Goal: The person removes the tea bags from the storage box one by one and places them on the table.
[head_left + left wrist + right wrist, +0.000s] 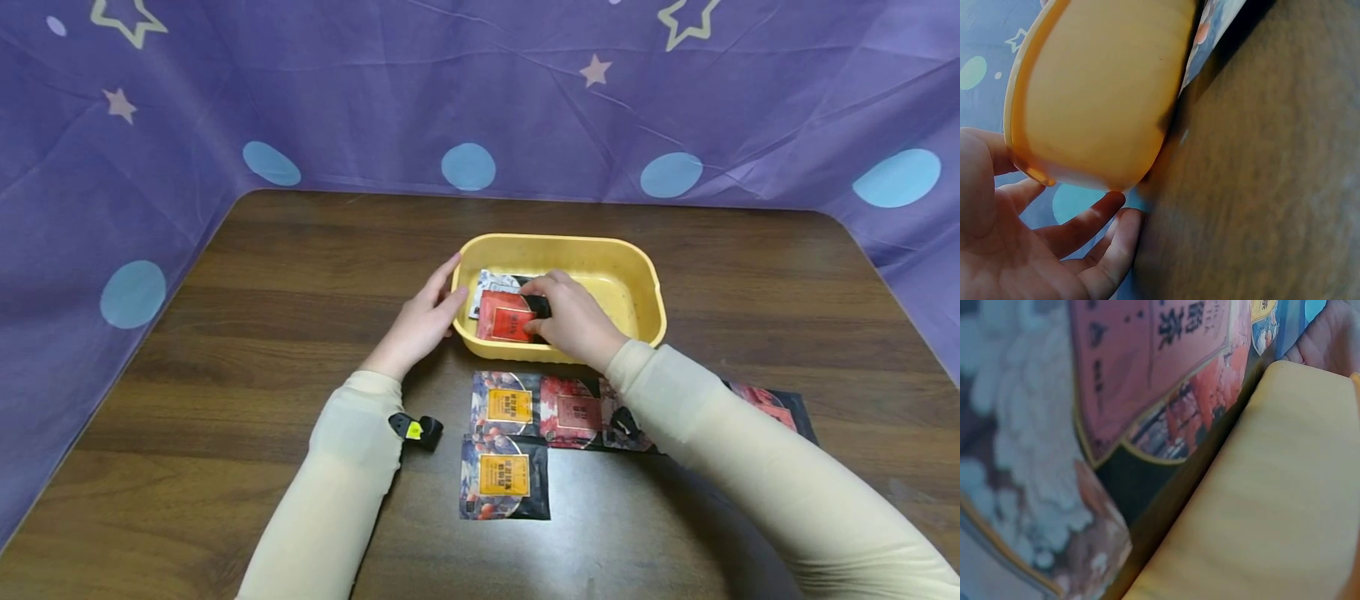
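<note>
A yellow plastic basin (630, 254) stands on the table with several flat packets inside. My left hand (422, 323) holds its left end, thumb over the rim and fingers against the outer wall; the left wrist view shows the hand (1029, 250) at the basin's corner (1104, 94). Inside the basin my right hand (573, 321) pinches the black side of a red packet (506, 317) between thumb and fingers. Behind that packet lies a white patterned one (495, 282), partly covered. The right hand itself is out of sight in the right wrist view.
Before the basin lie two packets with yellow labels, one upper (510, 404) and one lower (504, 477). A dark red packet (572, 410) is beside the upper one. More packets, including a pink-labelled one (772, 407), lie partly under my right forearm. A purple curtain (525, 100) stands behind.
</note>
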Demonstrator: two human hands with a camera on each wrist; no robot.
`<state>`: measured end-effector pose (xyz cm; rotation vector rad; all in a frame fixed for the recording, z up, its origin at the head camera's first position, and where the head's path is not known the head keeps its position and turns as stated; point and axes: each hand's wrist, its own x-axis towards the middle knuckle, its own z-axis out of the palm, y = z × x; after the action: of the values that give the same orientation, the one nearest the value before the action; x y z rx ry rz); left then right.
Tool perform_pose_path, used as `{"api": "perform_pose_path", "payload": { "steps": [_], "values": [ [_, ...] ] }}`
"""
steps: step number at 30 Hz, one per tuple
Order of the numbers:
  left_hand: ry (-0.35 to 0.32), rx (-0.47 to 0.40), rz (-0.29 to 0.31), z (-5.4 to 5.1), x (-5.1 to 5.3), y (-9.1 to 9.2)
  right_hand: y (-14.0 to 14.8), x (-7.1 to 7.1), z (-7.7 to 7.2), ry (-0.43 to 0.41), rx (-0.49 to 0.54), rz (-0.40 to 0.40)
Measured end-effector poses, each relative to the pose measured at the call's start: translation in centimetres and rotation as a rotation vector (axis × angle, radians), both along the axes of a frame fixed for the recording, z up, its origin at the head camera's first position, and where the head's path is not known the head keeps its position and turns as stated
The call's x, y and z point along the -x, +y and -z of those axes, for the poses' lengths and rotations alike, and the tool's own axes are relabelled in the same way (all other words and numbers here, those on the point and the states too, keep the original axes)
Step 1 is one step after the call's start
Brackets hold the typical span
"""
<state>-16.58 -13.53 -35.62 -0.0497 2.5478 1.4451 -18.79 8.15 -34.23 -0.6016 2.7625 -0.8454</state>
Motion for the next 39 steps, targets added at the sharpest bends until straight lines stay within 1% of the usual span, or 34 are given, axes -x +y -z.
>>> {"api": "perform_pose_path", "payload": {
  "steps": [7, 16, 23, 28, 35, 39],
  "values": [
    [0.003, 0.005, 0.004, -0.1, -0.1, -0.1, 0.1, 0.1, 0.2, 0.012, 0.068, -0.010],
    [0.006, 0.003, 0.001, -0.1, 0.0, -0.2, 0.2, -0.1, 0.0, -0.006, 0.147, 0.026],
    [0.010, 0.004, -0.001, 0.0, 0.0, -0.2, 0.4, -0.2, -0.1, 0.033, 0.246, 0.051],
    [0.011, 0.007, 0.000, -0.1, 0.0, -0.2, 0.5, -0.4, -0.2, 0.048, 0.295, 0.102],
    [0.012, 0.009, 0.004, -0.2, 0.0, -0.2, 0.7, -0.6, -0.3, 0.112, 0.393, 0.164],
    [-0.002, 0.008, 0.002, -0.2, -0.1, -0.2, 1.0, -0.9, -0.5, 0.086, 0.439, 0.212]
  ]
}}
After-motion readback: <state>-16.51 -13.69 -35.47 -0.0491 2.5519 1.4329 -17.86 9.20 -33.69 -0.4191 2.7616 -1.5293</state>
